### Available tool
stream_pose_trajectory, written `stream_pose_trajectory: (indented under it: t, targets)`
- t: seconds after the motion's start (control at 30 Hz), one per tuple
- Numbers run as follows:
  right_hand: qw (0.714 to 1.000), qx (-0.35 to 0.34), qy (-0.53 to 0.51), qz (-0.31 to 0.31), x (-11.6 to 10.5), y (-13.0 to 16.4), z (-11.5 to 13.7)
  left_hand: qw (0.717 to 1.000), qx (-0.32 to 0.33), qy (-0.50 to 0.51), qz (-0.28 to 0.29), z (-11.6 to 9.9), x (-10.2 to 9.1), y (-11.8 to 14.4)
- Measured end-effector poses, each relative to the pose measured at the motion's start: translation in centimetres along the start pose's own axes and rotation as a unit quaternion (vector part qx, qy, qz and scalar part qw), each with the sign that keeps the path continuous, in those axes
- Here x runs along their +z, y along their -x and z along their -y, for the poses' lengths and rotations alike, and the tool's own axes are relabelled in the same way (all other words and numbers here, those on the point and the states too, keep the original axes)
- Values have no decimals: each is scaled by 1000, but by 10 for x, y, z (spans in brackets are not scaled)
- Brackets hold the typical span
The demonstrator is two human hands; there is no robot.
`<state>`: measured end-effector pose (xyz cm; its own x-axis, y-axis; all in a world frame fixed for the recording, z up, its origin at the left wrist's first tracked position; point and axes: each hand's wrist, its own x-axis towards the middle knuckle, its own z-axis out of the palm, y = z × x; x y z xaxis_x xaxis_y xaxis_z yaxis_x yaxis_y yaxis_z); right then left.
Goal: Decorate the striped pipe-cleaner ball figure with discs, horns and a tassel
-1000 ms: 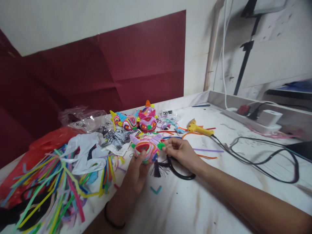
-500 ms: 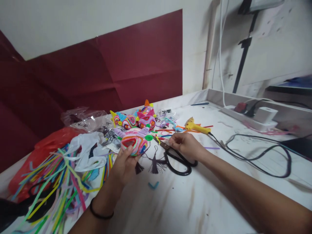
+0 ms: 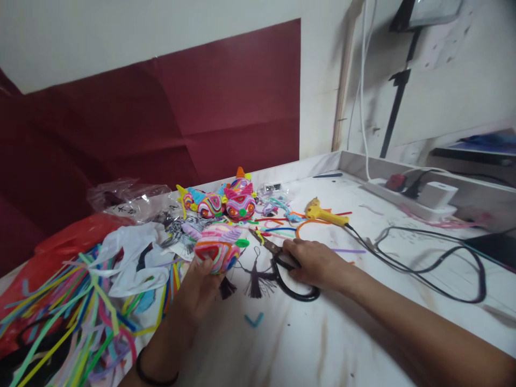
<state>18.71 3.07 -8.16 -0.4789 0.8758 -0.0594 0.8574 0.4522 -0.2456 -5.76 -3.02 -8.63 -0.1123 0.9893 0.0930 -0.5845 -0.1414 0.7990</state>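
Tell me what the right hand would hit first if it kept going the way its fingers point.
The right hand rests on the black scissors, fingers pointing left. Straight on, it would likely first meet the dark tassels, then the colourful woven figure in the left hand; depth is uncertain.

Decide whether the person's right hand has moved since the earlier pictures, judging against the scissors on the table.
Yes. The right hand has left the colourful pipe-cleaner figure, held in the left hand, and come down onto the black-handled scissors, which lie on the table.
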Motion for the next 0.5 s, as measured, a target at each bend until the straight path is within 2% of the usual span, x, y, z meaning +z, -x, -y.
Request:
stream_pose_trajectory:
  t: [0.2,0.37,0.5]
  targets:
    - [1000,-1,12,-2,-10,-1,-7,999,-20,-4,31,7,-8,2]
    - [987,115,76,-81,-39,-20,-43,998,-51,-8,36,11,-7,6]
    - [974,184,119,-57,-52,-46,-75,995,-54,-6,80,9,5,-1]
